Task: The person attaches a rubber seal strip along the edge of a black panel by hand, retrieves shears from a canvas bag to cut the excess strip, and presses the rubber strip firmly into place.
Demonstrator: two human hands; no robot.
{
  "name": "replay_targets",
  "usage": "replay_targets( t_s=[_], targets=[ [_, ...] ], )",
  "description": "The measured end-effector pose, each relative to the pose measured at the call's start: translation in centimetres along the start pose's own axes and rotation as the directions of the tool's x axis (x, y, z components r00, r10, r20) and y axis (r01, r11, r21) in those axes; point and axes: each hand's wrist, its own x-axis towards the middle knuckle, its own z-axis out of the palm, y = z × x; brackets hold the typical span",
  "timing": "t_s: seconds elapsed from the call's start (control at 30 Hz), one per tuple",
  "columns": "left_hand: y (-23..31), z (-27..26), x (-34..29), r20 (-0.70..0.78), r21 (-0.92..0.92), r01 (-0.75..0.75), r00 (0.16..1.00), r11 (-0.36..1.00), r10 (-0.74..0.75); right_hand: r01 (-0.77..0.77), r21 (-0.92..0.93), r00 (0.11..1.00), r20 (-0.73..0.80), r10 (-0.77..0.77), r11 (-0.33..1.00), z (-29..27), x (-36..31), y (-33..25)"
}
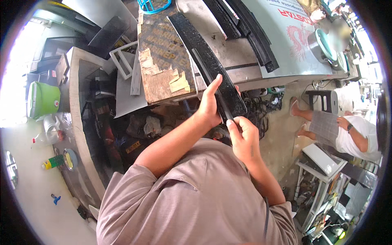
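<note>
A long flat black panel [196,43], speckled with pale bits, slants from the tabletop toward my body, its near end past the table edge. My left hand [209,104] grips its near part from the left side, thumb on top and the other fingers mostly hidden beneath. A thin dark strip [201,61] lies lengthwise on the panel and passes under that thumb. At the near end my right hand [246,136] is closed on the strip, thumb pressed along it. Whether its fingers also touch the panel is hidden.
More black profiles [253,36] lie on the worn wooden table [159,87], beside a grey printed sheet [290,45]. A blue plastic basket [154,6] sits at the far edge. Rightward, a person [355,134] is seated near a black stool [322,98]. Dark coils [261,118] lie below the table.
</note>
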Motion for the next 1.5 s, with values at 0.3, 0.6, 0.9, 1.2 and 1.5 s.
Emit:
replay_targets(
  t_s=[0.3,0.6,0.9,1.2,1.5],
  targets=[
    [2.3,2.3,-0.7,-0.006,0.069,-0.107,0.994,0.992,0.108,-0.111,0.208,0.979,0.190,0.071,0.972,-2.3,-3.2,2.8],
    [1.8,3.1,1.4,-0.029,0.201,-0.266,0.961,0.943,0.277,0.054,0.068,0.991,-0.128,-0.045,0.996,-3.4,-1.3,-1.0],
    [-0.4,4.9,1.1,0.028,0.174,-0.257,0.966,0.950,0.256,0.138,0.036,0.973,-0.191,-0.128,0.990,-2.5,-0.7,0.5],
    [1.6,6.3,1.7,0.016,0.229,-0.349,0.935,0.909,0.355,-0.031,0.178,0.999,0.034,0.025,0.984,-3.5,-1.5,1.2],
    [0.5,7.1,1.4,-0.009,0.235,-0.347,0.933,0.908,0.359,0.166,0.077,0.951,-0.277,-0.139,0.983,-2.6,-0.4,0.8]
  ],
)
